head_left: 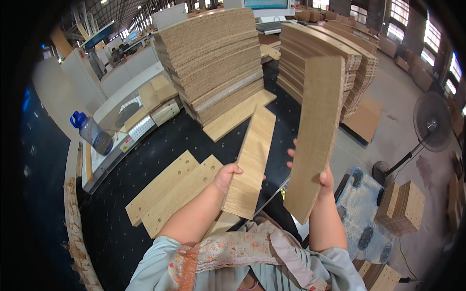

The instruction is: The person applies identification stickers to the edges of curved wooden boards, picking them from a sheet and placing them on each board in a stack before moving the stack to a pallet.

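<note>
My left hand grips the near end of a long light-wood panel that slopes away toward a tall stack of panels on the black worktable. My right hand holds a second, wider wood panel nearly upright, fingers wrapped around its lower right edge. Two drilled panels lie flat side by side on the table, just left of my left forearm.
A second tall panel stack stands at the back right. A blue-capped water bottle sits on a machine edge at left. A standing fan and small stacks of drilled boards are on the floor at right.
</note>
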A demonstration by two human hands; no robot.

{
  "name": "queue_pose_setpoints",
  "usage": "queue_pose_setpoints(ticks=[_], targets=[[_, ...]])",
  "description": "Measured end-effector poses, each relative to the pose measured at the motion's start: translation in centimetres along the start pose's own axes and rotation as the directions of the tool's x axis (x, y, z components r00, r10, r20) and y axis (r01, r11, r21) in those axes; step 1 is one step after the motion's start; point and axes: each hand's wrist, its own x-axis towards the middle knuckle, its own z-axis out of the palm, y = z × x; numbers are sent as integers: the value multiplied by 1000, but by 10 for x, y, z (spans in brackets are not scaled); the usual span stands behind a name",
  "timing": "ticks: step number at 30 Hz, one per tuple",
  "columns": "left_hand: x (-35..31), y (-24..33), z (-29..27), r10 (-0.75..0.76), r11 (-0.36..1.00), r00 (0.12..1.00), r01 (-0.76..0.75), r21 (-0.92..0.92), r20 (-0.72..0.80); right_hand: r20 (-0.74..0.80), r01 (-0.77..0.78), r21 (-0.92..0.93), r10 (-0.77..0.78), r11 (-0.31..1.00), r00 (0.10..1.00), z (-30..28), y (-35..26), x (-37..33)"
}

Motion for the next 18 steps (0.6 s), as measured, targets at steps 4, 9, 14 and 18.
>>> queue_pose_setpoints(ticks=[4, 9, 14, 18], targets=[[37, 1, 4, 159, 987, 974, -162, -3, -164, -69, -9, -33, 6, 999, 998, -25, -9, -21], [68, 27, -24, 310, 545, 806, 284, 789, -504, -62, -64, -46, 61, 997, 996, -52, -6, -32], [69, 88, -30, 778, -346, 603, 646, 681, -178, 7, -98, -20, 99, 995, 995, -66, 0, -28], [55, 118, -66, 764, -145, 398, 873, 465, -507, 42, -99, -11, 99, 995, 994, -75, 7, -23]])
